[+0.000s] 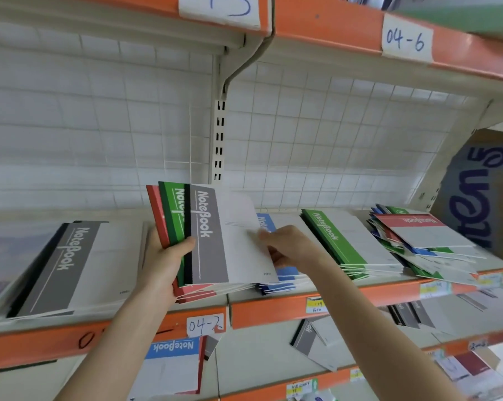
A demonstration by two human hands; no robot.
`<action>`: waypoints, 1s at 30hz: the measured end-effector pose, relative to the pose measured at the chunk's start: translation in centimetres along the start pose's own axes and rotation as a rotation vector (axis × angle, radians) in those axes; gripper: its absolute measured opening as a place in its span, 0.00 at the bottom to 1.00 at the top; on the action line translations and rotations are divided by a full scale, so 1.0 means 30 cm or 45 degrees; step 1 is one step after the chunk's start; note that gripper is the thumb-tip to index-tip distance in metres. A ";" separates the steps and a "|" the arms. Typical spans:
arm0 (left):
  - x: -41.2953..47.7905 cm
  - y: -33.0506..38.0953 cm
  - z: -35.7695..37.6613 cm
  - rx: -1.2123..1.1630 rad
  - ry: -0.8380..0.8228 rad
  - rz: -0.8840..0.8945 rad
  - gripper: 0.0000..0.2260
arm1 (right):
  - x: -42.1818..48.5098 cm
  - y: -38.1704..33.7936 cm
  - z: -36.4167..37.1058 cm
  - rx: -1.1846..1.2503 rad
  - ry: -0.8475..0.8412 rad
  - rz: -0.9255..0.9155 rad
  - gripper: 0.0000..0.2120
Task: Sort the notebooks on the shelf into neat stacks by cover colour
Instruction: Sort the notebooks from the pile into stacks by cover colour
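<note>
Above the middle of the shelf [273,311], the left hand [163,256] has its grip round a fan [209,235] of notebooks held upright: red behind, green next, grey in front. Each has a coloured band reading NoteBook beside a white panel. The right hand [287,247] pinches the grey one's white edge. Flat on the shelf lie a grey stack [71,270] at the left, a blue stack [285,282] just under the fan, a squared green stack [337,241] beside it, and a slipping mixed heap [423,235] whose corners reach the orange lip. Behind the stacks, bare board runs along the wire back [99,125]. A box [481,192] closes the far right.
</note>
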State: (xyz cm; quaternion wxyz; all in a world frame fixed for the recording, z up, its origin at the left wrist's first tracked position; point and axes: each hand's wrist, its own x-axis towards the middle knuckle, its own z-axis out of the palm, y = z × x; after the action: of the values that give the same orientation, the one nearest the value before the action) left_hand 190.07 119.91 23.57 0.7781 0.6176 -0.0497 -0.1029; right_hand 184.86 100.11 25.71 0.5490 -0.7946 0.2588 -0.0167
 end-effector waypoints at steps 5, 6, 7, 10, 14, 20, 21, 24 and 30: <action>-0.014 0.030 -0.107 -0.032 0.102 -0.042 0.17 | 0.048 -0.033 0.131 -0.030 0.083 -0.121 0.16; -0.017 0.036 -0.140 -0.046 0.131 -0.062 0.16 | 0.052 -0.043 0.159 -0.071 0.117 -0.147 0.15; -0.022 0.044 -0.174 -0.064 0.165 -0.090 0.14 | 0.053 -0.054 0.187 -0.091 0.135 -0.171 0.13; -0.034 0.064 -0.280 -0.105 0.250 -0.152 0.11 | 0.047 -0.087 0.272 -0.035 0.131 -0.218 0.05; -0.053 0.090 -0.416 -0.183 0.351 -0.161 0.10 | 0.024 -0.129 0.374 0.012 0.100 -0.248 0.07; -0.100 0.134 -0.636 -0.249 0.429 -0.172 0.17 | 0.004 -0.188 0.515 0.128 0.036 -0.250 0.16; -0.110 0.143 -0.673 -0.258 0.445 -0.173 0.17 | 0.006 -0.198 0.536 0.095 0.062 -0.269 0.18; -0.137 0.163 -0.773 -0.276 0.483 -0.145 0.18 | 0.020 -0.229 0.603 -0.156 0.120 -0.330 0.19; -0.191 0.180 -0.924 -0.266 0.559 -0.132 0.17 | 0.024 -0.267 0.732 -0.529 0.127 -0.381 0.20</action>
State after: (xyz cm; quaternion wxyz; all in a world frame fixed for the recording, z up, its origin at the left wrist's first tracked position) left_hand 190.70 148.71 22.66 0.8236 0.5432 0.1632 -0.0104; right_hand 195.44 120.87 23.86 0.3521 -0.9179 0.1631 -0.0833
